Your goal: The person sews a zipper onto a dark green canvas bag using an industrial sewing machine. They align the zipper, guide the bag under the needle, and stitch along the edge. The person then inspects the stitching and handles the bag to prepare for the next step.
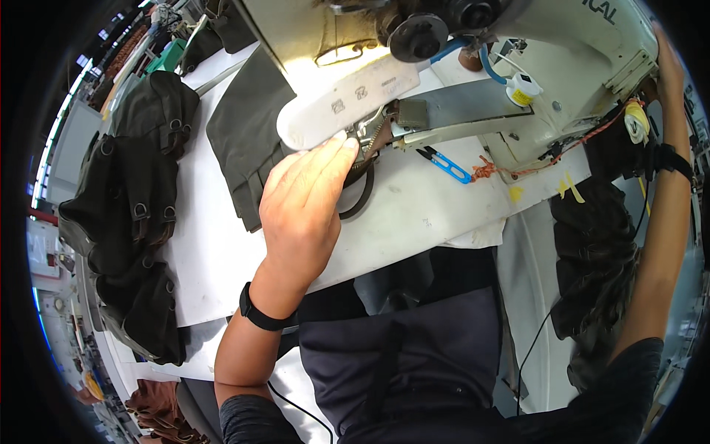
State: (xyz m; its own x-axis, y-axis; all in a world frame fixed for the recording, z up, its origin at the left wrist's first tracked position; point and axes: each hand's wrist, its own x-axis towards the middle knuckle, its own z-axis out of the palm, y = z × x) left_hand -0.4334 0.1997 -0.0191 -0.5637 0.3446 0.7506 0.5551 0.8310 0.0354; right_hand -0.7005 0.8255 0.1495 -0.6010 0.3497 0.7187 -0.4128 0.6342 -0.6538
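Note:
My left hand [307,196] is at the stitching spot of a sewing machine [584,66], its fingers together and bent over the edge of a dark olive fabric piece [251,126]. Its fingertips are beside the presser foot [366,133], just below the white machine cover [347,103]; the thumb is hidden. A dark strap loop [361,198] curves out on the near side of the hand. My right hand [669,70] reaches up along the right end of the machine head, and its fingers are mostly hidden there.
Blue thread snips [447,164] tied to an orange cord [484,169] lie on the white tabletop [414,214]. Dark bags with metal rings [137,200] are heaped at left. More dark fabric [595,266] hangs at right. Brown pieces [159,411] lie lower left.

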